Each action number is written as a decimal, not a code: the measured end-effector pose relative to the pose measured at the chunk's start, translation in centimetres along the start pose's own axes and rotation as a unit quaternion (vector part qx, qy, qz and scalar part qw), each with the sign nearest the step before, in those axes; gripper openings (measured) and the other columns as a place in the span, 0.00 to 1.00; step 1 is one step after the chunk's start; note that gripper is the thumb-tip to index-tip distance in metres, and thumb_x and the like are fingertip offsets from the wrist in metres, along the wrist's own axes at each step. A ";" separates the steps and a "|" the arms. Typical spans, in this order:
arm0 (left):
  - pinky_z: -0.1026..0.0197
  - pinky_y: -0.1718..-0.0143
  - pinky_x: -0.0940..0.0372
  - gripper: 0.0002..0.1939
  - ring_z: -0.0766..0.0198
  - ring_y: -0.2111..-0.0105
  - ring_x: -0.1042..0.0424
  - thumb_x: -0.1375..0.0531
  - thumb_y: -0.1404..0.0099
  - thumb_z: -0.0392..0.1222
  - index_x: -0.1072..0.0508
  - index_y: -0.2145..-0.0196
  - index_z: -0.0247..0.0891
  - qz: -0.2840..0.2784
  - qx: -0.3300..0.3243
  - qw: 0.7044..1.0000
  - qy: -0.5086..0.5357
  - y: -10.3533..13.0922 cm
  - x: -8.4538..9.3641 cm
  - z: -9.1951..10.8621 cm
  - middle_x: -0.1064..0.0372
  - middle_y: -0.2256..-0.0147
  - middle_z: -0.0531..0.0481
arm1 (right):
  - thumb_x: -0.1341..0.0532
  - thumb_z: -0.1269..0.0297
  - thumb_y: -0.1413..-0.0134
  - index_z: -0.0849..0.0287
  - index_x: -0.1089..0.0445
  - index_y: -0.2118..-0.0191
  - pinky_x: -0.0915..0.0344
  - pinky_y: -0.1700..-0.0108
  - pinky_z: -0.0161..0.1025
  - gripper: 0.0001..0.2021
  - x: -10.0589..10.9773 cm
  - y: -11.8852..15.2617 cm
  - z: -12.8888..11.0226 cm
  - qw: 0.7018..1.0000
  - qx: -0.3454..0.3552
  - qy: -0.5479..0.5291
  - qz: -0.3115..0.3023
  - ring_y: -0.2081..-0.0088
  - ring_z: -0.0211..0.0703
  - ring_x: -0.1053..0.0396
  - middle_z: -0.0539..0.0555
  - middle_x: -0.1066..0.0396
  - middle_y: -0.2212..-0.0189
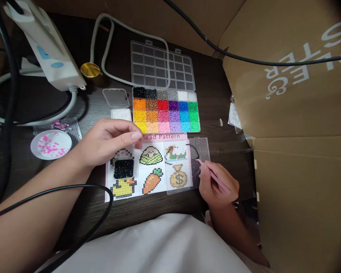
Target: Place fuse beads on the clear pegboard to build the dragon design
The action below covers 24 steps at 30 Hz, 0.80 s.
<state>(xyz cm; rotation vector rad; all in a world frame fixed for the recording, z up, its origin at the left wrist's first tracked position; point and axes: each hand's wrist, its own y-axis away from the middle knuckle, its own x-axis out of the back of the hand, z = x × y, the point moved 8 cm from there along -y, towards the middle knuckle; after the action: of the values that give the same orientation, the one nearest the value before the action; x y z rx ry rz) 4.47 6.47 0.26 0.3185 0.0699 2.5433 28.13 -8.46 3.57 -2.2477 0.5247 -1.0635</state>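
Note:
My right hand [218, 185] grips pink tweezers [219, 179]; their tips touch or hover just over a clear pegboard [199, 151], beside a curved line of black beads. The board partly overlaps a bead pattern sheet [152, 192] with pixel pictures, among them a carrot and a money bag. Above the sheet's left side, my left hand [110, 138] has its thumb and fingertips pressed together; whatever may be between them cannot be made out. Below it, a small open box of black beads [124, 168] lies on the sheet. A small box of white beads [121, 113] is behind that hand.
Behind the sheet lies an open compartment case [166, 110] of coloured beads. At left are a white dish of pink beads [51, 144], another pegboard [74, 127], a gold tin [91, 70] and a white power strip [49, 49]. Cardboard [287, 102] walls the right side; black cables cross the view.

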 end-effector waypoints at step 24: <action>0.68 0.67 0.31 0.14 0.65 0.71 0.24 0.36 0.33 0.51 0.20 0.72 0.40 -0.006 -0.010 1.000 0.011 0.0 -0.1 -0.1 0.23 0.73 0.51 | 0.34 0.84 0.48 0.61 0.25 0.56 0.29 0.72 0.32 0.16 0.1 0.3 0.0 1.000 0.018 0.015 0.010 0.75 0.36 0.28 0.51 0.24 0.73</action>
<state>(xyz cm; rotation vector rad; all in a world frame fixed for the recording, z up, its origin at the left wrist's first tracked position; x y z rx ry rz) 4.56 6.43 0.17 0.2825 0.0557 2.5339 28.13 -8.73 3.40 -2.1940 0.5360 -1.0897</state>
